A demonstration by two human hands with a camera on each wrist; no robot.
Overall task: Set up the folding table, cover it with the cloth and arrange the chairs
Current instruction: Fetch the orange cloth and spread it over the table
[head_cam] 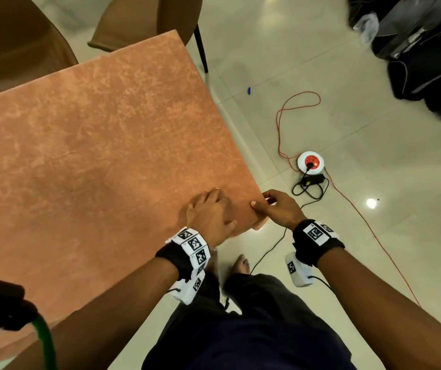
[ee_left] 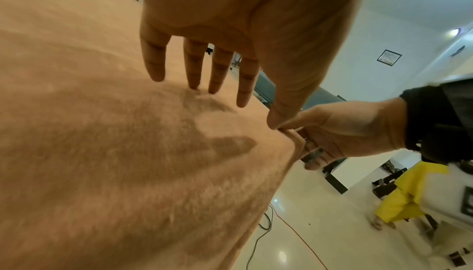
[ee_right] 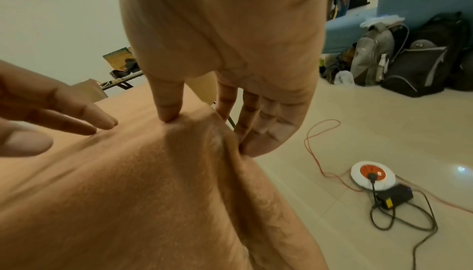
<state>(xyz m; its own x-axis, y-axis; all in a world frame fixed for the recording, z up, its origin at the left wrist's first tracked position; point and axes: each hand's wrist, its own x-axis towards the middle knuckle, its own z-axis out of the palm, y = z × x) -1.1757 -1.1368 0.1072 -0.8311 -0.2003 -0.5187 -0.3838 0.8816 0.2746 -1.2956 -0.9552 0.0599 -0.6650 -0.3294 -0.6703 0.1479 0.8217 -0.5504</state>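
A terracotta cloth (head_cam: 94,145) lies spread over the table, whose top is hidden beneath it. My left hand (head_cam: 208,206) lies flat on the cloth near its near right corner; in the left wrist view its straight fingers (ee_left: 194,66) touch the fabric. My right hand (head_cam: 260,200) pinches the cloth's hanging edge at that corner, thumb (ee_right: 166,102) on top and the other fingers (ee_right: 245,116) under the fold. Two brown chairs (head_cam: 144,20) (head_cam: 14,41) stand beyond the far edge.
On the tiled floor to the right sit a white and orange extension reel (head_cam: 310,162), a black adapter (head_cam: 313,180) and a looping orange cable (head_cam: 296,108). Dark bags (head_cam: 416,41) are heaped at the far right. My bare feet (head_cam: 240,264) stand by the corner.
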